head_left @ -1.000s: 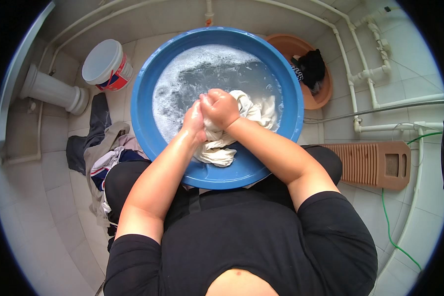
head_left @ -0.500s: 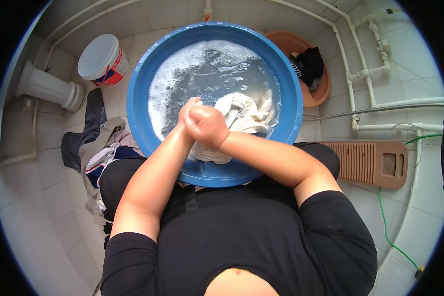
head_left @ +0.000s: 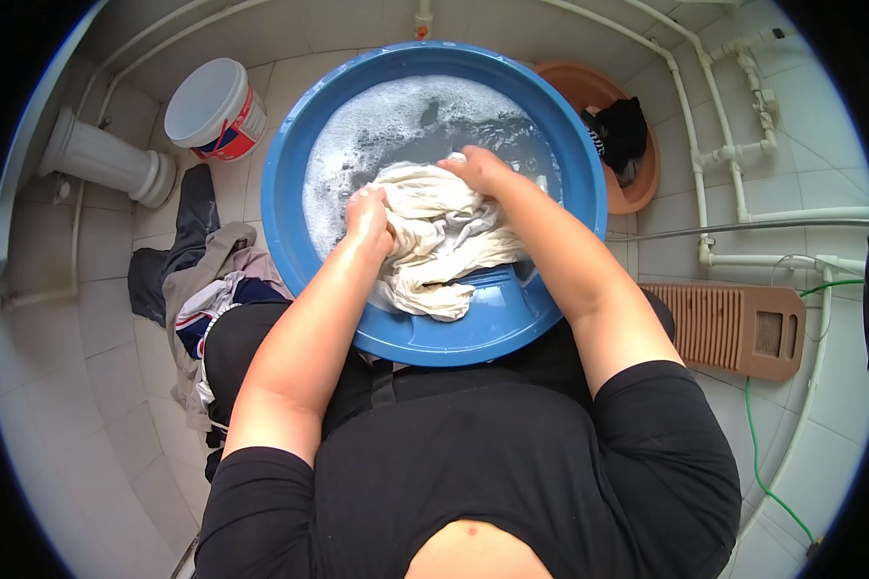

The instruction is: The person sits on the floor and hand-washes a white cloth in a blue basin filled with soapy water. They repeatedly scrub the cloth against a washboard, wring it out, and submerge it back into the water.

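Observation:
A wet, cream-white garment [head_left: 439,236] lies bunched in the large blue tub [head_left: 285,261], its near end resting on the ridged slope at the tub's front. My left hand [head_left: 369,220] is closed on the garment's left edge. On the far right side of the same cloth, my right hand [head_left: 478,172] grips a fold between thumb and fingers. Foamy grey water [head_left: 434,135] fills the tub beyond the cloth. Which kind of garment it is cannot be made out from the folds.
Left of the tub lies a heap of dark, beige and white clothes [head_left: 203,275], near a white bucket [head_left: 208,101]. An orange basin [head_left: 637,193] with dark clothing [head_left: 620,135] stands at the back right. A brown washboard [head_left: 719,323] lies on the tiles, by a green hose [head_left: 755,454].
My hands were clasped together over the tub; now they are apart, each on the garment. The cloth has been spread wider and raised toward the middle. The view has shifted slightly.

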{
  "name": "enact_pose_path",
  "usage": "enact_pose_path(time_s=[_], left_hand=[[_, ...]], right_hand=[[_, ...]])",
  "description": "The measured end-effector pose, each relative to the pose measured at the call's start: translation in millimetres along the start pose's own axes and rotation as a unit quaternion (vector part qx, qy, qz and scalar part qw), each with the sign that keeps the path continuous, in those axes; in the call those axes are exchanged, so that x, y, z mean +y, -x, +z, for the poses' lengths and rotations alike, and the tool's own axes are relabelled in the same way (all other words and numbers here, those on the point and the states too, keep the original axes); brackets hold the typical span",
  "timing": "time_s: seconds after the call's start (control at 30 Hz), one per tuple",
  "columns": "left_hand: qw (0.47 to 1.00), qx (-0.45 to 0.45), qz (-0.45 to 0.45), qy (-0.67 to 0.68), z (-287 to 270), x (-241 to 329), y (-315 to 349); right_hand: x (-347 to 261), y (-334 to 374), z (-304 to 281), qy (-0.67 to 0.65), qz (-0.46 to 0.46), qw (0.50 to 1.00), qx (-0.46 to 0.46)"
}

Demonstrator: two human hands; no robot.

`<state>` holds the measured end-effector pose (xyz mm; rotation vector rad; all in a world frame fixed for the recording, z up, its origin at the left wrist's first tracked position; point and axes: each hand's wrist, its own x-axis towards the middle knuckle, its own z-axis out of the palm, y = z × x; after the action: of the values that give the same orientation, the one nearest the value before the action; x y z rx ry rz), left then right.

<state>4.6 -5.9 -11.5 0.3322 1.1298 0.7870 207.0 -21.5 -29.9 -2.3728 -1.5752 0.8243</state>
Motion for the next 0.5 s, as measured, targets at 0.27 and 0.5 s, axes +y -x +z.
enact_pose_path(time_s=[0.27, 0.5], left_hand=[[0.992, -0.085, -0.028, 0.083, 3, -4, -7], [0.980, -0.164, -0.096, 0.051, -19, 2, -16]], right_hand=[[-50, 30, 13, -0.149, -0.103, 0.973, 0.142], [-129, 131, 8, -0.138, -0.442, 0.856, 0.229]])
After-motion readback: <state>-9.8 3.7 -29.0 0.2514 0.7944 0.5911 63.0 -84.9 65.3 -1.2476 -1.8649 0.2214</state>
